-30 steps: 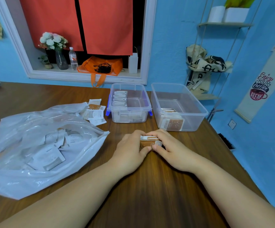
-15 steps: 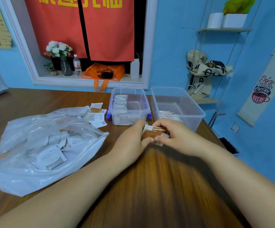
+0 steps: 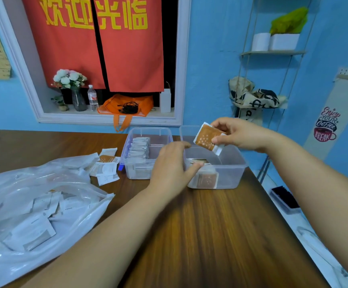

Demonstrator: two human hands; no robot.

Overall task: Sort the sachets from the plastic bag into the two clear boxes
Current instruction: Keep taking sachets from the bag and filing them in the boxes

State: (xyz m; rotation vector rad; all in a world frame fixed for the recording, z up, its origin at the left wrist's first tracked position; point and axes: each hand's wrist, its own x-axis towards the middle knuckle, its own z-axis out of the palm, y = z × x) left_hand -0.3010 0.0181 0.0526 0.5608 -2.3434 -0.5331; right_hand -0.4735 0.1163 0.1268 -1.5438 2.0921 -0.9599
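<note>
On the wooden surface, a plastic bag of sachets lies at left. Your left hand, fingers loosely open, rests on the right clear box; your right hand pinches an orange sachet above it.

Single head-worn wide-angle view, forward and down over the wooden table, near, toward the blue wall

I couldn't read the sachets inside the plastic bag, which the left edge cut off; my left hand hid the right box's near corner
</note>
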